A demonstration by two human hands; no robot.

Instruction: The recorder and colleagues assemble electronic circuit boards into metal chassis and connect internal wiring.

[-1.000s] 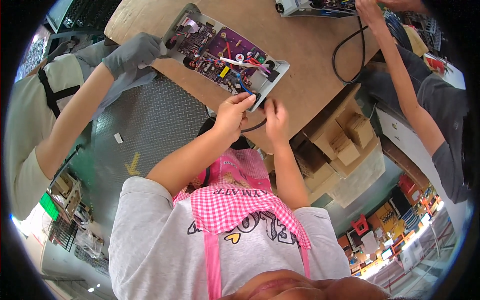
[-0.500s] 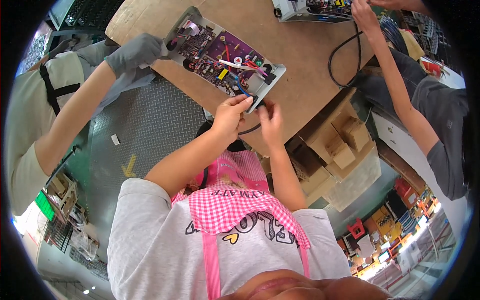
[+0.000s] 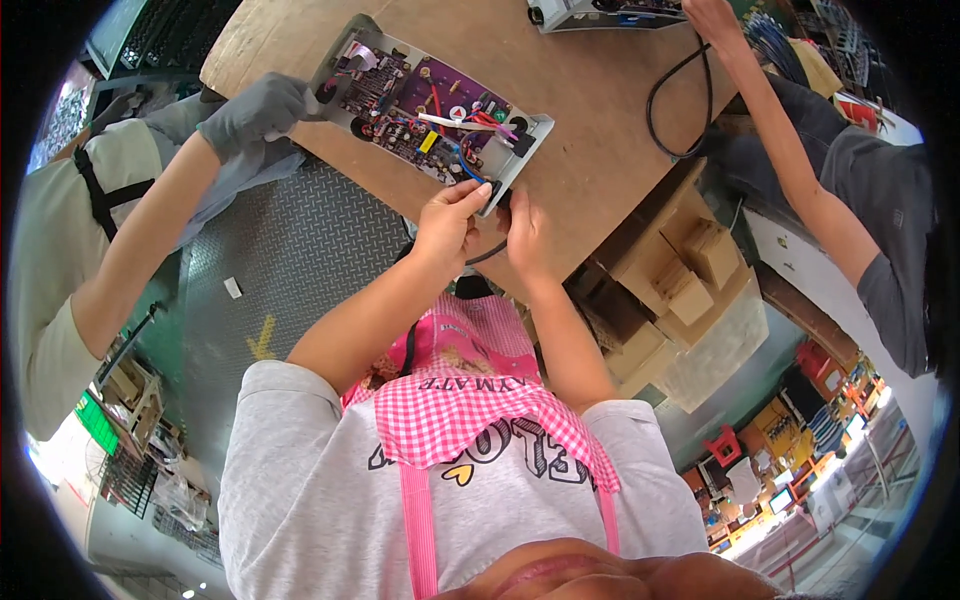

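Observation:
An open metal chassis (image 3: 535,140) with circuit boards, a purple board and red, white and blue wires lies on the table. My left hand (image 3: 447,225) is closed at its near end plate, thumb and finger pinching a small black cord fitting (image 3: 495,188) beside the blue wire. Just outside that plate my right hand (image 3: 528,235) is closed on a black power cord (image 3: 487,253), which loops below toward my left hand. Its fingertips are partly hidden. A co-worker's grey-gloved hand (image 3: 260,115) is at the chassis's far left end.
The brown table (image 3: 590,110) carries a second chassis (image 3: 590,15) at the back, where another person's hand (image 3: 712,22) works. A black cable (image 3: 652,120) loops beside it. Cardboard boxes (image 3: 690,270) stand below the table's right edge. Patterned metal flooring (image 3: 320,230) lies at left.
The whole view has shifted slightly, so chassis and hands appear a little farther left. Both my hands stay at the same corner, and the gloved hand stays at the other end.

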